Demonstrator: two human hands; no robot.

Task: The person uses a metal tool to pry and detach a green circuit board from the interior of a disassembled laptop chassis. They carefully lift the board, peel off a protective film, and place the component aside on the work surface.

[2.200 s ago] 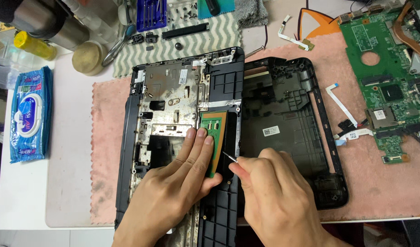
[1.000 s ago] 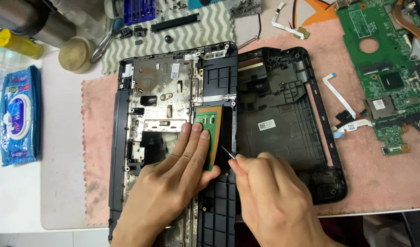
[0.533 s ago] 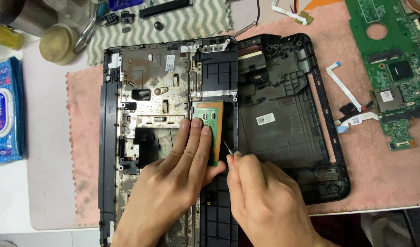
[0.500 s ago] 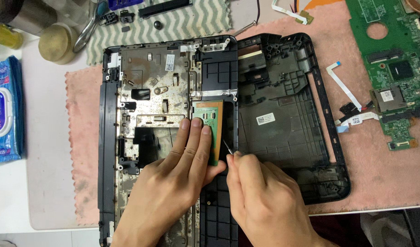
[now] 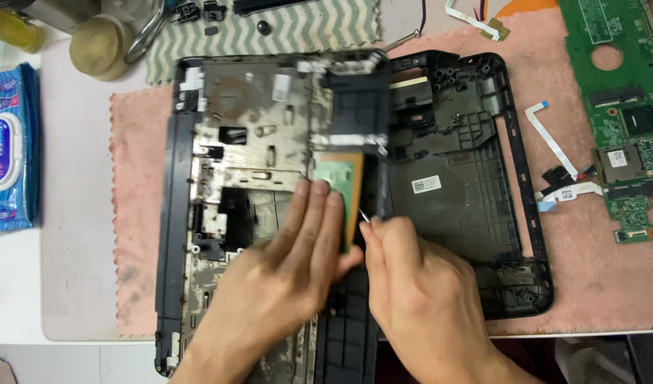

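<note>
Green board [image 5: 338, 182] lengthwise away; tool [image 5: 362, 217] tip up-left

A white worktop [image 5: 13, 299] fills the view from directly overhead, under even, soft light with only faint shadows. A pale grey mat [image 5: 77, 213] lies over most of it, and on that a pink cloth [image 5: 611, 284] with a scalloped edge spreads from the middle out to 3 o'clock. At 12 o'clock a green-and-white zigzag cloth [image 5: 305, 28] lies flat beside it. The worktop's front edge runs along 6 o'clock, with a dark strip [image 5: 625, 359] below it toward 5 o'clock. No wall or window shows.
</note>
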